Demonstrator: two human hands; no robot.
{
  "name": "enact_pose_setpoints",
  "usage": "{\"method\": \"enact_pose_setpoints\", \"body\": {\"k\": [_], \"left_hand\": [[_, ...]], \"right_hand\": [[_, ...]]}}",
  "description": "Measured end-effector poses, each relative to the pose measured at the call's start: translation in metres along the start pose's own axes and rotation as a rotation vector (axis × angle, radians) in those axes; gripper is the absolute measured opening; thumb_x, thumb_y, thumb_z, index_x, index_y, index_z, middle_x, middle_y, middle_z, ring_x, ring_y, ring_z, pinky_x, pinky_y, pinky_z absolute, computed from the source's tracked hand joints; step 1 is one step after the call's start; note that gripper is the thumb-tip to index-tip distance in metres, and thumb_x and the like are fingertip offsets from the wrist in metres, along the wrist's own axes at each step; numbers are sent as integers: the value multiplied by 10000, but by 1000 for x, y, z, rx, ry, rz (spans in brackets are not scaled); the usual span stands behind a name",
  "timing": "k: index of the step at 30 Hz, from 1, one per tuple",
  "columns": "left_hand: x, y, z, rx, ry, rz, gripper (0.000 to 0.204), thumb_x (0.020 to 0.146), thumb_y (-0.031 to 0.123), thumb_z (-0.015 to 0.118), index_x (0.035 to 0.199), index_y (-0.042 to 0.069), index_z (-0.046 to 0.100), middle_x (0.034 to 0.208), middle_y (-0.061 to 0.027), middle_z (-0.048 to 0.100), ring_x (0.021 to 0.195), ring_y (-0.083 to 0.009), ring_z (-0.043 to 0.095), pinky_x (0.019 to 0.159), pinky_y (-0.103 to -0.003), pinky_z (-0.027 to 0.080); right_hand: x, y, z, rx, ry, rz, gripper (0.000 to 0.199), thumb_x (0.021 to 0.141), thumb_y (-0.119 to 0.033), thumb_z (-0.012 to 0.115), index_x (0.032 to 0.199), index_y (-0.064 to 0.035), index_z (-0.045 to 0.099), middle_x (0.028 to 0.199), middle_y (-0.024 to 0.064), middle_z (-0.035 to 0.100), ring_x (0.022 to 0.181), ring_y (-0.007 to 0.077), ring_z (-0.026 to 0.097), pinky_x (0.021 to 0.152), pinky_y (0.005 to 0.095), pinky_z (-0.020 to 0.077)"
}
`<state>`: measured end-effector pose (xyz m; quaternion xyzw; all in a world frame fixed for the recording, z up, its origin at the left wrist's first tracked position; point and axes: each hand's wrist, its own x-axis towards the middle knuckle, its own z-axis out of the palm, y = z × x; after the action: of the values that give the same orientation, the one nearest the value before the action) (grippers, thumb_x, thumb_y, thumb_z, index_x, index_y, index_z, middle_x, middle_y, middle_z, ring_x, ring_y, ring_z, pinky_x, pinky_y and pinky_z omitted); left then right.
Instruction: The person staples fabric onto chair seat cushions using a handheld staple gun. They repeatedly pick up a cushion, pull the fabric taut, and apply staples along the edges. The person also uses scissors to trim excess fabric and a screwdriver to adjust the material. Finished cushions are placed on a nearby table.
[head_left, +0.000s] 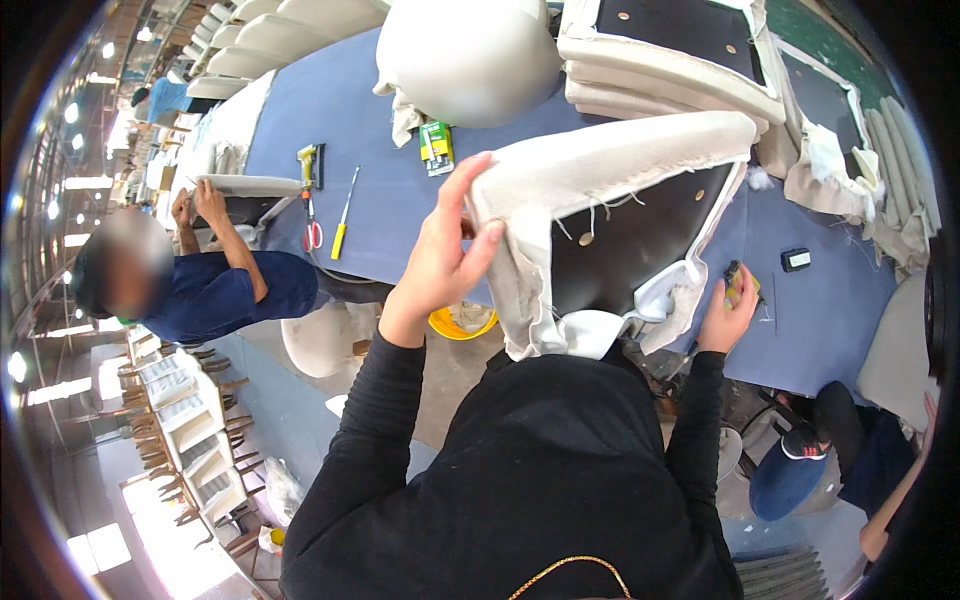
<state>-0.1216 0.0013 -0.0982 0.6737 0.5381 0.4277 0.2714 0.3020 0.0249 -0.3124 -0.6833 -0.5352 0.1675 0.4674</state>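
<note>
Tool (pixel 733 274), partly hidden, sits in the right hand (pixel 727 318); left hand (pixel 440 248) grips a cushion (pixel 620 160).

Left hand (pixel 440 255) grips, thumb apart from fingers; right hand (pixel 728 318) lower in view, fingers curled; black-sleeved arms (pixel 372 415) extend forward.

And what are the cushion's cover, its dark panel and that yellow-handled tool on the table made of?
Cushion cover: pale, matte fabric, it seems; loose threads stick out along its edge.
Dark panel: smooth with a faint sheen, maybe plastic or thin cloth; I can't tell.
Yellow-handled tool: handle probably plastic, evenly bright; shaft likely metal, thin, straight and greyish.
</note>
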Motion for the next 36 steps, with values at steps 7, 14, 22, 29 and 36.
{"method": "enact_pose_setpoints", "body": {"k": [7,14,22,29,36], "left_hand": [[32,60,28,54,-321,408,729,950,193,793,1609,127,488,1545,-242,604,1219,-430,712,868,-464,637],[26,77,98,-306,55,408,574,900,138,875,1402,39,615,1530,-251,618,1311,-380,688,998,-424,598],[31,97,136,-380,341,291,295,821,105,930,1018,49,717,1483,-205,634,1314,-405,642,1076,-505,504],[35,99,133,-372,265,324,156,907,142,867,954,30,770,1556,-231,601,1370,-412,635,1140,-505,470],[38,103,144,-323,337,323,159,907,128,867,945,10,767,1590,-260,568,1440,-432,590,1185,-485,459]], "right_hand": [[47,-233,-74,361,2,-644,278,971,-44,686,1223,68,720,1183,205,732,1097,312,701,1018,435,550],[67,-312,-82,198,-539,-879,267,962,20,711,1226,-13,736,1309,202,763,1353,427,676,1111,500,551],[85,-328,-112,-57,-726,-827,226,1059,3,640,1279,-34,674,1354,190,754,1446,464,609,1096,480,561],[113,-348,-124,-403,-866,-1012,286,966,-16,711,1246,-50,663,1486,135,688,1453,417,593,1037,486,594],[125,-351,-118,-483,-904,-1108,293,930,-49,714,1215,-85,658,1580,117,599,1432,408,606,1064,487,588]]}}
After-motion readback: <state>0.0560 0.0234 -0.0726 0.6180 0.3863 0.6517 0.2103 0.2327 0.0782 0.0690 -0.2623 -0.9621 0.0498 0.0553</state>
